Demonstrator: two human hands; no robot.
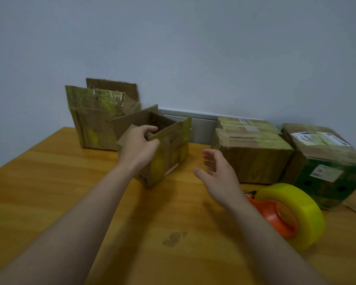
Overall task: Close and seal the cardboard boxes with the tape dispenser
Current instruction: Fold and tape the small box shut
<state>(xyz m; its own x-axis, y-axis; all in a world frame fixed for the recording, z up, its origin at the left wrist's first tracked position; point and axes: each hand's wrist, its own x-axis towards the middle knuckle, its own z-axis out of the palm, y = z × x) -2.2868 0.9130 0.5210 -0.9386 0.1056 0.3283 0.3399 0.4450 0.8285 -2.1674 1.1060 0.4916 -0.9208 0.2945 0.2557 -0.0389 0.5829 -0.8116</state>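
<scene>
Left grip (139, 146) pinches a flap, I think, of the small open brown cardboard box (173, 150). Right grip (220, 173) hangs open, empty. Fold flaps flat first.

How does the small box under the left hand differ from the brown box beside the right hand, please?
The small box is open, flaps up; the brown box is closed and taped. The left hand grips the small box's rim; the right hand hovers open near the brown box. Both are worn, yellow-tinged cardboard.
</scene>
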